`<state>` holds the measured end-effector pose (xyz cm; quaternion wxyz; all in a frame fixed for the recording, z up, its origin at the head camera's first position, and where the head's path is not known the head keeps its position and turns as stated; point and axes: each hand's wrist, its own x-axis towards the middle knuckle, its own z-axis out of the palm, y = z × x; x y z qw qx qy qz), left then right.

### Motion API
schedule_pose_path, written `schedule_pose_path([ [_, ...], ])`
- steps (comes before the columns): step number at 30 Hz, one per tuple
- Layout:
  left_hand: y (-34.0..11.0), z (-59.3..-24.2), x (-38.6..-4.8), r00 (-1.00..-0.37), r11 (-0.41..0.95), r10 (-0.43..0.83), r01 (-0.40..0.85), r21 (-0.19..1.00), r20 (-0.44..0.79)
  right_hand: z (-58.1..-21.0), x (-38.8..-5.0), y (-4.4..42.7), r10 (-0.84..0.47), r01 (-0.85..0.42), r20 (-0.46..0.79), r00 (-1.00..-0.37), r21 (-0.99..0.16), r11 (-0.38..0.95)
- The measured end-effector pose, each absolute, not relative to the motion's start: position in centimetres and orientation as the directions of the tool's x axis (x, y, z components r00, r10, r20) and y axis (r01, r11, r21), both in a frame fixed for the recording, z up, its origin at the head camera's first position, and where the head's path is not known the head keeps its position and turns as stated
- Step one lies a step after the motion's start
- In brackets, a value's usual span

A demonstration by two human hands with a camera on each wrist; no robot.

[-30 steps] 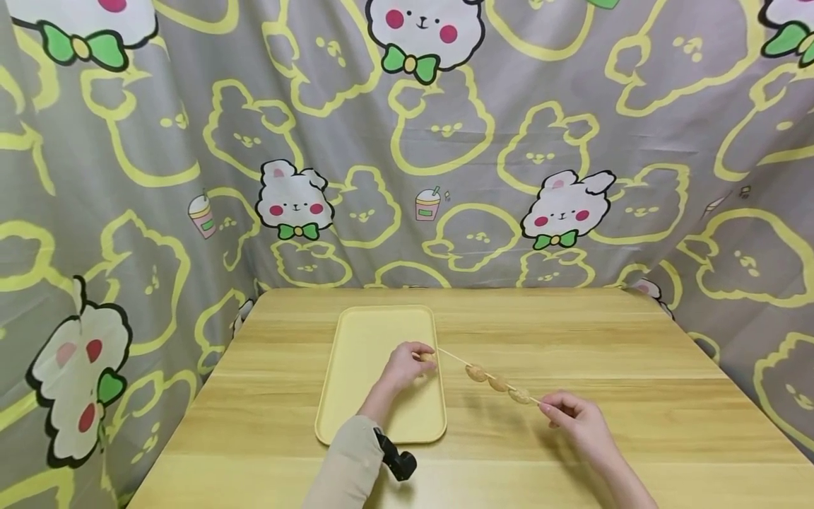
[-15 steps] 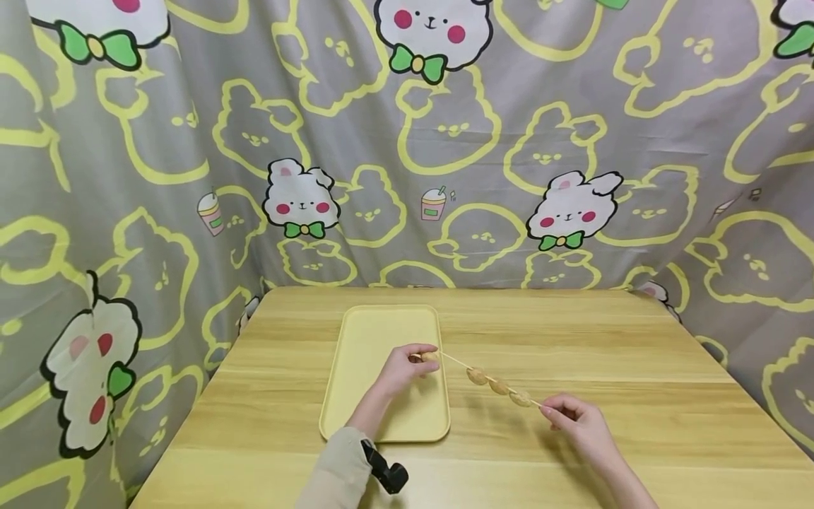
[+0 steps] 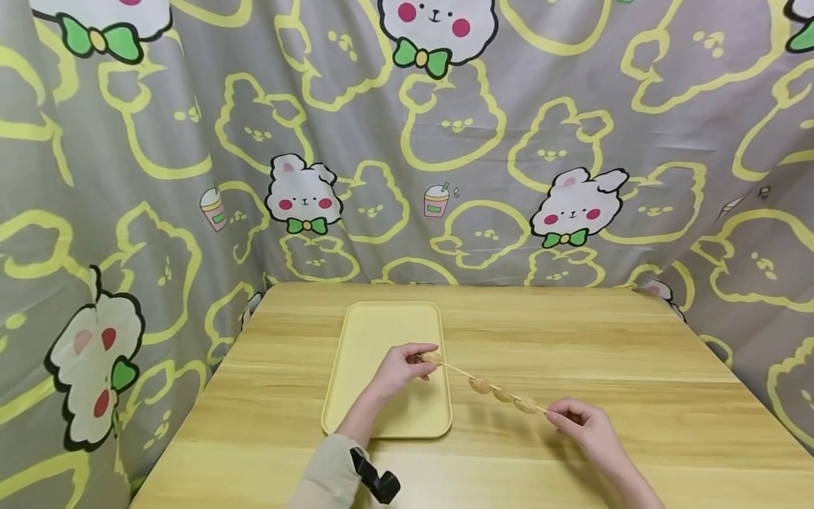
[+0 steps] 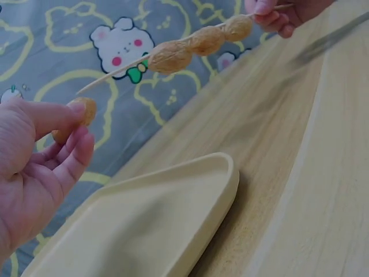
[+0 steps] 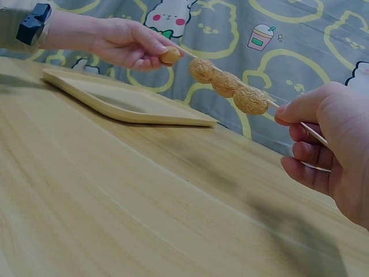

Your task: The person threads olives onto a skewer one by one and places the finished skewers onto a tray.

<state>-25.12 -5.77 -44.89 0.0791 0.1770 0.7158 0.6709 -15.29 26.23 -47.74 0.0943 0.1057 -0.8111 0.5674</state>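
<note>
My left hand (image 3: 399, 370) pinches one brown, wrinkled food ball (image 4: 87, 111) between thumb and fingers, above the tray. Thumb and fingers of my right hand (image 3: 586, 427) grip the blunt end of a thin wooden skewer (image 3: 456, 370). Three similar brown balls (image 5: 226, 84) are threaded side by side nearer to that hand, leaving the pointed half bare. The skewer slants up toward the left hand, over the table. In the left wrist view its tip lies close above the pinched ball; whether they touch I cannot tell.
Beneath the left hand, a pale yellow rectangular tray (image 3: 362, 332) with a low rim lies on the wood-grain table (image 3: 547, 325). A grey curtain (image 3: 375, 127) with cartoon prints hangs behind and along the sides. A black wrist device (image 3: 376, 477) sits on the left sleeve.
The pinched ball shows more fully at the left fingertips. Skewer and right hand have shifted slightly right and down in the head view, which itself has moved a little.
</note>
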Motion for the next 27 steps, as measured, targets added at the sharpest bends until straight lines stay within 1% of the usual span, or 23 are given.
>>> schedule_pose_path([
  [10,-6.1,-44.6,-24.6,-0.918,-0.028,0.379,0.117,0.993,0.119,-47.6,-15.2,26.3,-0.071,-0.301,0.294,-0.953,-0.900,0.316],
  [12,-6.1,-44.5,-24.5,-0.915,-0.032,0.384,0.122,0.992,0.125,-47.7,-15.2,26.3,-0.072,-0.303,0.296,-0.952,-0.900,0.312],
  [19,-5.9,-44.8,-24.2,-0.898,-0.073,0.410,0.142,0.987,0.159,-47.7,-15.2,26.3,-0.103,-0.342,0.327,-0.939,-0.866,0.366],
  [27,-5.9,-44.6,-23.8,-0.881,-0.118,0.439,0.139,0.983,0.177,-47.7,-15.3,26.0,-0.105,-0.354,0.339,-0.935,-0.867,0.351],
])
